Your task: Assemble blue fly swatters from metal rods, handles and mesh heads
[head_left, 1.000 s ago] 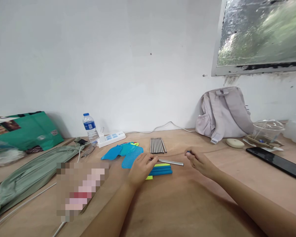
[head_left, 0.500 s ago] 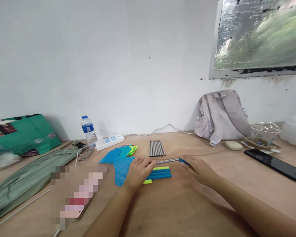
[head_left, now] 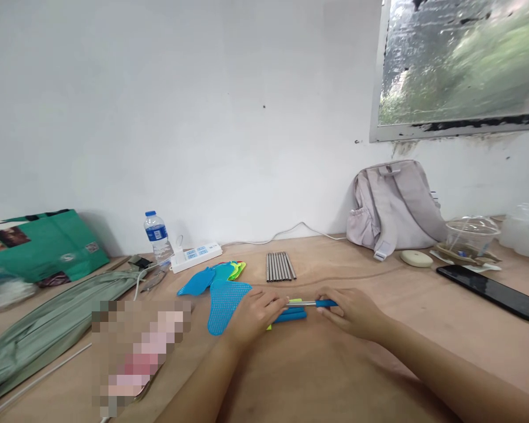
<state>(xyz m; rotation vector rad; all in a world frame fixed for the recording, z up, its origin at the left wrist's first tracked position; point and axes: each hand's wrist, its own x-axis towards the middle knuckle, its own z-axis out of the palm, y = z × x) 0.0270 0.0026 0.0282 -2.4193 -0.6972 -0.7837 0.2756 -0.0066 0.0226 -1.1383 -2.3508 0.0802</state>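
Hands (head_left: 253,314) (head_left: 350,310) pinch a rod (head_left: 302,303); blue mesh heads (head_left: 227,296) beside.

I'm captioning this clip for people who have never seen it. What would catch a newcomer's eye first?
First, the two hands at the table's middle: the left hand and right hand hold a thin metal rod with a blue sleeve on its right end, above some blue and yellow-green sleeves. Just left lie bright blue mesh swatter heads, and behind, a row of bare metal rods. A pale backpack leans against the wall, right.
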